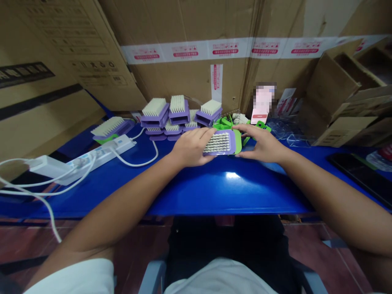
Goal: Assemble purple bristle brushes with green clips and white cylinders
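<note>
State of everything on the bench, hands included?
Held brush: bristles toward camera
Left hand: gripping held brush
Right hand: fingers at its green end
Brush pile: stacked, bristles up
Left-side brush: bristles up
Power strip: cables plugged in
Pink-screened phone: upright, lit
Dark device: flat, unlit
Right carton: open

Single view from person's head, facing forward and down (fairly near blue table (196,192)).
</note>
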The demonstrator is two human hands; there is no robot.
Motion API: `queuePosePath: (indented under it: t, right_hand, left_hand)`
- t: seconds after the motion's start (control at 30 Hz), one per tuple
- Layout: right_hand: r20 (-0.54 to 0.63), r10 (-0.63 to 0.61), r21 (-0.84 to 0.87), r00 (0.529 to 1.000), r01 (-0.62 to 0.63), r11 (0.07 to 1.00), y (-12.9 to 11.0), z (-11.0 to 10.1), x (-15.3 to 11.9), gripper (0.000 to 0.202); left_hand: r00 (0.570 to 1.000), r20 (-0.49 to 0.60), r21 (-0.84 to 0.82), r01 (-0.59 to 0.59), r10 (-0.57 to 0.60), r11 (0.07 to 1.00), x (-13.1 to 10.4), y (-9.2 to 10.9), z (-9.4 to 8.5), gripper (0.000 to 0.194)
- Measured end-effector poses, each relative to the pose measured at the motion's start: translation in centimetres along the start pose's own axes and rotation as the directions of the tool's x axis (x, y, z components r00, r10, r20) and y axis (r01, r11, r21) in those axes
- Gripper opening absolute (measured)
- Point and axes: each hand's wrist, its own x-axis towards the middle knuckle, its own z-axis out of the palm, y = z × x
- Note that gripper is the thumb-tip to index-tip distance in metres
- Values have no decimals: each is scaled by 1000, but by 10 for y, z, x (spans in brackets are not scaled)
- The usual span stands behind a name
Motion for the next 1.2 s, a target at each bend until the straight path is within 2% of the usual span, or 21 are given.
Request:
queuePosePath:
  t: [0.73,1.2]
  right_hand:
    - [-2,11,-9,1000,-11,1000,-2,1,1,83]
    - [-5,-9,-10,1000,9,1000,-1,1,0,82]
  left_hand:
    - [999,42,-29,35,-34,999,0,1,-1,78]
    - [1000,22,-22,16,-15,1000,0,0,0,77]
